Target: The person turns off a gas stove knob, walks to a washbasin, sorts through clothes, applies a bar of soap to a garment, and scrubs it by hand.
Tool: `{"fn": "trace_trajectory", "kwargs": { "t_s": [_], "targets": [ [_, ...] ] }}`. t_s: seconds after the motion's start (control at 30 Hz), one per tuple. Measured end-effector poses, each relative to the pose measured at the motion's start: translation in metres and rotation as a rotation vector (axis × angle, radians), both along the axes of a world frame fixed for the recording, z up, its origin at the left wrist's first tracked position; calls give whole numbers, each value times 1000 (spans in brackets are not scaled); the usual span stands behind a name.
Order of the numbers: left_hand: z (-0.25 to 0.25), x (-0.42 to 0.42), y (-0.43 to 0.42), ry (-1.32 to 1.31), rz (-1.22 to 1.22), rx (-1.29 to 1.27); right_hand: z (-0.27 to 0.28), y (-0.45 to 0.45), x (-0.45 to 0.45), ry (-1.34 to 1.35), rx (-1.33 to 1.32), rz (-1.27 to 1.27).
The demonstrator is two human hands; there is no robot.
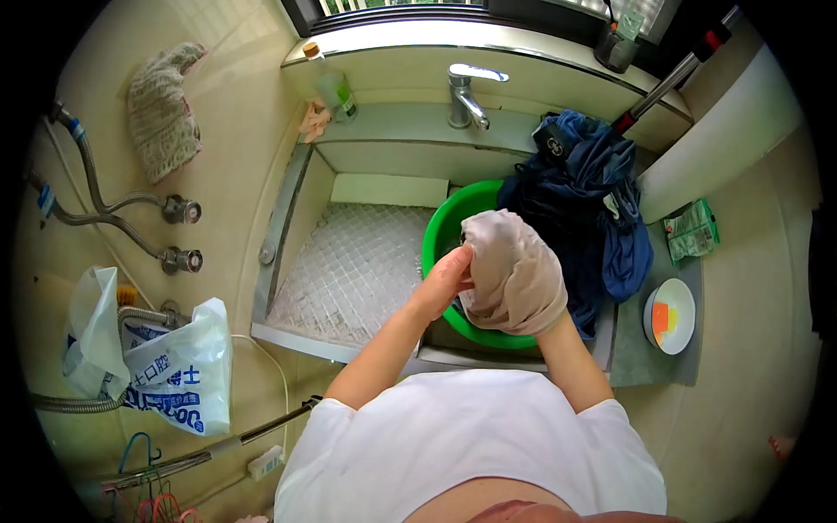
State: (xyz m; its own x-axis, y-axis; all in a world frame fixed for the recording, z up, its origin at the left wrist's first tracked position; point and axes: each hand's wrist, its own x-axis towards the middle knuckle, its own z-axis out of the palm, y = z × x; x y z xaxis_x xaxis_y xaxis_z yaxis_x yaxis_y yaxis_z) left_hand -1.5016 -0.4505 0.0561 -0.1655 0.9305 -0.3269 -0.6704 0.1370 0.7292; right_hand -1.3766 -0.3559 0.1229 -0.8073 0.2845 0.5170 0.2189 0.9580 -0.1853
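Note:
A beige cloth garment (514, 270) is bunched up over a green basin (432, 240). My left hand (446, 277) pinches the garment's left edge between thumb and fingers. The cloth is draped over my right hand, so its fingers are hidden; only the right forearm (571, 357) shows below the fabric. The basin stands in the right part of the sink (349, 257), its inside mostly covered by the garment. Dark blue clothes (593, 166) are heaped against the basin's right side, over the sink edge.
A chrome faucet (466, 94) stands behind the basin. A clear bottle (334, 87) is at the back left. On the right ledge are a white bowl (684, 318) with an orange piece and a green packet (691, 231). Plastic bags (179, 370) hang by hoses at left.

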Motion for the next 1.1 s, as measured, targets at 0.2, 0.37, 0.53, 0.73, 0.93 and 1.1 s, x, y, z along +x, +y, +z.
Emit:
{"fn": "trace_trajectory", "kwargs": {
  "t_s": [0.2, 0.37, 0.53, 0.73, 0.93, 1.1],
  "targets": [
    [10, -30, 5, -76, 256, 208, -92, 35, 50, 70, -660, 257],
    [22, -50, -3, -175, 322, 448, -104, 38, 68, -25, -1194, 83],
    [26, -23, -3, -174, 307, 309, -72, 12, 29, 264, -1595, 14],
    [29, -35, -11, -87, 268, 370, -97, 19, 19, 157, -1352, 70],
    [21, -60, -26, -243, 399, 385, -100, 43, 41, 462, -1860, 72],
    [17, -69, -22, -244, 467, 298, -84, 41, 37, 612, -1870, 62]
  ]
}}
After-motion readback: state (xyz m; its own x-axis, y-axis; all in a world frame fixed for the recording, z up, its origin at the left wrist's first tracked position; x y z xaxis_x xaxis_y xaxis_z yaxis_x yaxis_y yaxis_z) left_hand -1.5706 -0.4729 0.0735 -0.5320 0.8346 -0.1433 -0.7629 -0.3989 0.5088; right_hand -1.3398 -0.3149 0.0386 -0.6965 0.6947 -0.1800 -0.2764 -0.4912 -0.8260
